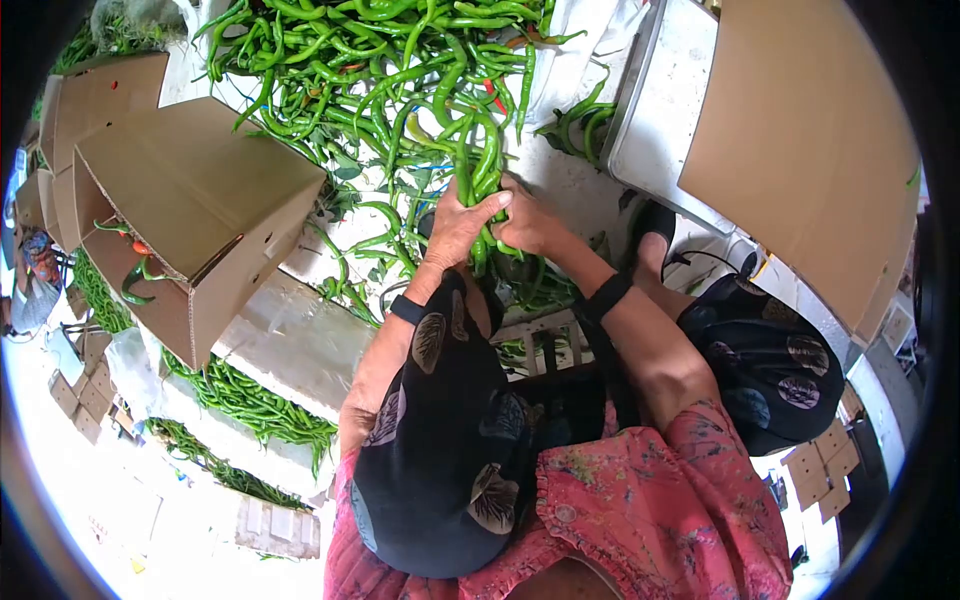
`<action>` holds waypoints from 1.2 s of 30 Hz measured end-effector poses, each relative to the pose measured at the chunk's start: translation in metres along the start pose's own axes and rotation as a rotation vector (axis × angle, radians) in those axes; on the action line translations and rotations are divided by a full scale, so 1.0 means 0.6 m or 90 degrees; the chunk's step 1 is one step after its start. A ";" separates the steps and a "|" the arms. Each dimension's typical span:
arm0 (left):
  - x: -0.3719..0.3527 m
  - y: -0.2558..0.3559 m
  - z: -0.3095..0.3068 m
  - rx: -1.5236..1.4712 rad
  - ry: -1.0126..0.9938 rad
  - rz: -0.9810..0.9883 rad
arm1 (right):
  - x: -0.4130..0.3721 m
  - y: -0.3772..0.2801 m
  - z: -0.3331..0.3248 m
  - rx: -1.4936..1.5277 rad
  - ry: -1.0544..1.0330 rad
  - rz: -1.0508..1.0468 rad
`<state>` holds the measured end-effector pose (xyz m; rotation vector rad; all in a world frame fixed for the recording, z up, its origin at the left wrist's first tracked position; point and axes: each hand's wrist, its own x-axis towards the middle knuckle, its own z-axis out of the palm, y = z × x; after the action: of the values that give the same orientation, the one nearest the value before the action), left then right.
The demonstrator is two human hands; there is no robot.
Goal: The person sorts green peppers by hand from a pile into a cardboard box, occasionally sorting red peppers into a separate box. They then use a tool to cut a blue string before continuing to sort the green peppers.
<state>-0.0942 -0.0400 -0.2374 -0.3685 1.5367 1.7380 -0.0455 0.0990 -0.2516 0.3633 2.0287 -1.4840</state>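
A bunch of long green chili peppers [480,155] stands upright between my two hands. My left hand [462,222] is closed round its left side, with the thumb laid across the front. On the other side my right hand [526,220] is wrapped against the same bunch, its fingers partly hidden behind the peppers. Pepper tips poke out below both hands. Just beyond spreads a big heap of green chili peppers [340,75], with a few red ones among them.
An open cardboard box [200,190] lies tilted at the left, a few peppers at its mouth. A flat cardboard sheet [800,150] rests on a white foam box [665,100] at the right. More peppers [250,400] lie at lower left. My knees flank a plastic crate [540,340].
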 end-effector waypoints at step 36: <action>-0.441 0.506 0.117 -0.053 -0.274 0.237 | -0.330 -0.405 -0.182 0.575 -0.017 -0.460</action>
<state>-0.1134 -0.0596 0.1704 0.2588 1.2737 2.0056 -0.0532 0.1427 0.0774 -0.0837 1.3860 -2.7978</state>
